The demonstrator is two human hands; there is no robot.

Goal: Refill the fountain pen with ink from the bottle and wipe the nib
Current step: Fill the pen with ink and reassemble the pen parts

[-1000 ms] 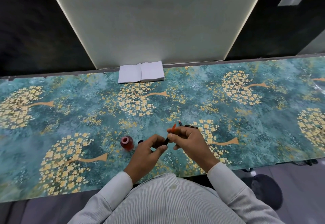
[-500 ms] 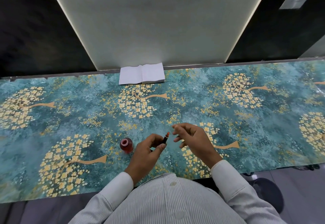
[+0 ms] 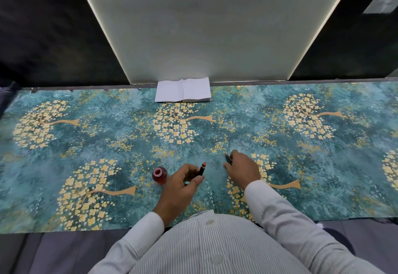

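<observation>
Your left hand pinches the pen section; your right hand closes on the barrel. The open ink bottle, just left of centre, could tip if knocked.

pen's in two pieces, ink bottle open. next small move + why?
Probably swing the left hand with its pen section left, over the ink bottle. The bottle's mouth looks uncapped and sits just beside that hand, while the right hand is lowered to the table with the other pen part.

Pale pinstriped shirt, white buttons, long cuffed sleeves
</observation>
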